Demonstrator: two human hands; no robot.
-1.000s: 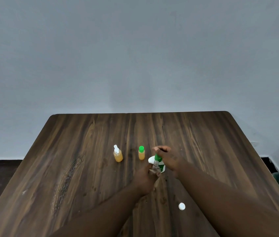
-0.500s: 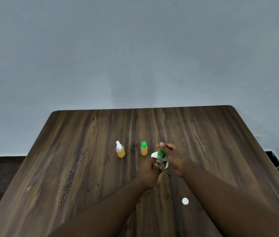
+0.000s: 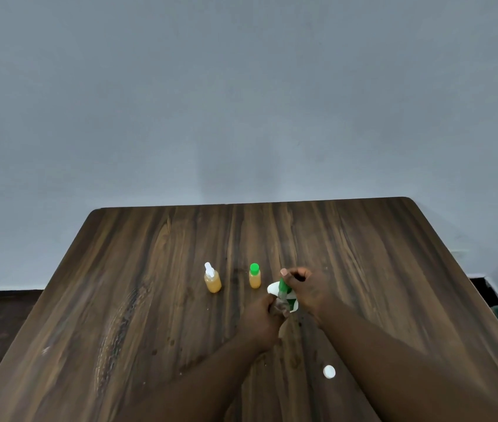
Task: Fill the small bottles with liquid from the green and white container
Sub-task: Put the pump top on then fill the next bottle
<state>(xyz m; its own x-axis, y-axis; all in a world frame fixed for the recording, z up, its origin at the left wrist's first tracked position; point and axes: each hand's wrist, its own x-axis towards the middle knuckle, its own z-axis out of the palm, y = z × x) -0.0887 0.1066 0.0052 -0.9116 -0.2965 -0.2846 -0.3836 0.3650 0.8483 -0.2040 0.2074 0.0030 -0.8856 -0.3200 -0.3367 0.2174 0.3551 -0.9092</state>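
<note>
Since the earlier frames both hands have barely shifted on the tabletop; the camera tipped up a bit, so the table sits lower in view. Head view: left hand (image 3: 261,318) is curled around a small clear bottle (image 3: 281,303), fingers closed on its body, just right of the tabletop's centre. Right hand (image 3: 308,289) sits just beside it, thumb and fingers pinched on the green top (image 3: 284,286) of that small bottle; can't tell if the top is seated or loose. The green and white container (image 3: 275,290) stands directly behind the two hands, mostly hidden by them, only a white edge and a bit of green showing. To its left, apart from the hands: a green-capped bottle (image 3: 254,276) with orange liquid, upright; farther left, a spray-top bottle (image 3: 212,278) with orange liquid, upright. A white cap (image 3: 329,372) lies loose nearer the front edge, between the forearms. Wooden table (image 3: 150,300) against a grey wall (image 3: 241,102).
</note>
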